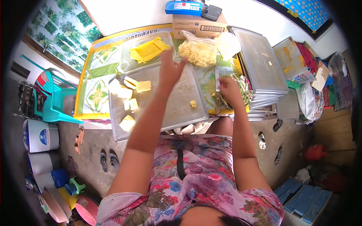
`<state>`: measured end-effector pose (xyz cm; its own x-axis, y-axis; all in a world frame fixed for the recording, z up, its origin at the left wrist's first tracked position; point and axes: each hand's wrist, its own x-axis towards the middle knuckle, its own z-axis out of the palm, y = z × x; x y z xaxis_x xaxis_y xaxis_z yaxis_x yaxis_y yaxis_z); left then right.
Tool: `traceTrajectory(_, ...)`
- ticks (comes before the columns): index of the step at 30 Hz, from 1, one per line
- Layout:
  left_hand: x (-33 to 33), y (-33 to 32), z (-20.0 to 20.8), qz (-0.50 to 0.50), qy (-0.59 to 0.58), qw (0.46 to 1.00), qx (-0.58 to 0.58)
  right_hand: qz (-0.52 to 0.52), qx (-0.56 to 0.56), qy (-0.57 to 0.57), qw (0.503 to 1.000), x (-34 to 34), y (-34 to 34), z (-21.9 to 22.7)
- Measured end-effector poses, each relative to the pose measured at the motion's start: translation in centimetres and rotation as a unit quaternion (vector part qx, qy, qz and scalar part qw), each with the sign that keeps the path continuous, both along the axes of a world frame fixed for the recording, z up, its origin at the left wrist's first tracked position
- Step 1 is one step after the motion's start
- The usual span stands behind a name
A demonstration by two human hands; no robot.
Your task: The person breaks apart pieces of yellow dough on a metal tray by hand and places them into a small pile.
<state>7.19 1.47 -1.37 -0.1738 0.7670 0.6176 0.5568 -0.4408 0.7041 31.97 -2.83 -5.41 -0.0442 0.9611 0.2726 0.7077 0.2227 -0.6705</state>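
Note:
My left hand (172, 73) hovers over the far part of a grey metal tray (166, 107), fingers and thumb apart, slightly blurred, holding nothing that I can see. Pale yellow blocks and slabs (143, 86) lie on the tray's left side, and a small yellow piece (193, 104) sits near its right edge. Just beyond that hand, a yellow ridged plastic piece (149, 51) rests in a clear shallow container (128, 64). My right hand (230, 91) is curled beside a long narrow strip (217, 84) and a floral cloth (243, 88); whatever its fingers grip is hidden.
A plastic bag of yellow chunks (198, 52) stands behind the tray, before a cardboard box (198, 26). Stacked metal trays (260, 60) rise at the right. A patterned cloth (96, 96) covers the table. A turquoise chair (56, 101) stands to the left.

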Motion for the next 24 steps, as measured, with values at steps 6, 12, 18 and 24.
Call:
traceTrajectory(6,2.6,-9.1,-6.7,-0.179,0.196,0.94,-0.213,0.053,0.071,-0.218,0.972,-2.0,-2.9,-4.0)
traceTrajectory(12,2.6,-10.0,-8.3,-0.168,0.241,0.932,-0.212,0.035,0.068,-0.131,0.988,-2.4,-2.7,-3.6)
traceTrajectory(18,3.3,-9.5,-5.3,-0.144,0.049,0.963,-0.223,0.021,-0.216,0.619,0.755,-6.0,-3.2,-5.6)
traceTrajectory(24,3.7,-8.5,-4.0,-0.127,0.215,0.967,-0.05,0.203,-0.393,0.842,0.31,-8.4,-2.7,-6.8)
